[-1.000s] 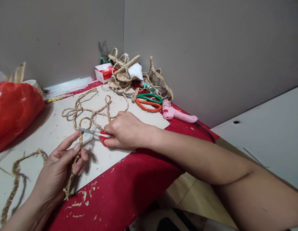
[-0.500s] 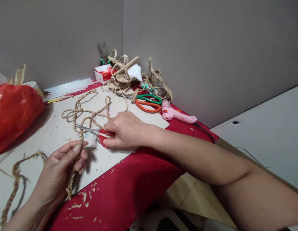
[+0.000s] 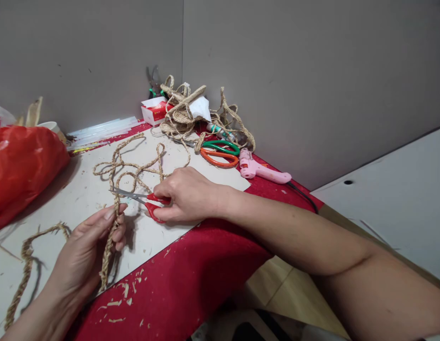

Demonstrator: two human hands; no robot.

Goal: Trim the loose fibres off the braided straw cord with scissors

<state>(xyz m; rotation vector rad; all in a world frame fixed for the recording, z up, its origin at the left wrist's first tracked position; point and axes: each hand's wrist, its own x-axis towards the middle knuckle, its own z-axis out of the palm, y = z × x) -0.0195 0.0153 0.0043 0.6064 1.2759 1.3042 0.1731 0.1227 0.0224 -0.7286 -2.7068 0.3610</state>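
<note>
Between the thumb and fingers of my left hand (image 3: pixel 88 241) is a braided straw rope (image 3: pixel 107 255). Its lower end hangs down near the board's edge, and the rest lies in loops on the white board (image 3: pixel 78 177). My right hand (image 3: pixel 184 196) grips small red-handled scissors (image 3: pixel 135 195) by the finger loops. Their blades are parted and point left, reaching the rope just above my left fingertips. Whether the rope lies between the blades I cannot tell exactly. A second, thicker braided piece (image 3: pixel 26 260) lies left of my left wrist.
A tangled heap of braided rope (image 3: pixel 180 116) lies at the back beside a red-and-white box (image 3: pixel 154 111). Green-and-orange-handled scissors (image 3: pixel 220 154) and a pink glue gun (image 3: pixel 264 170) lie to its right. A red bag (image 3: pixel 26 166) and clear glue sticks (image 3: pixel 106 128) are at left.
My left hand has shifted slightly left along with the rope. The scissors' blades stay parted at the rope, their tips slightly lower. The whole view has shifted a little.
</note>
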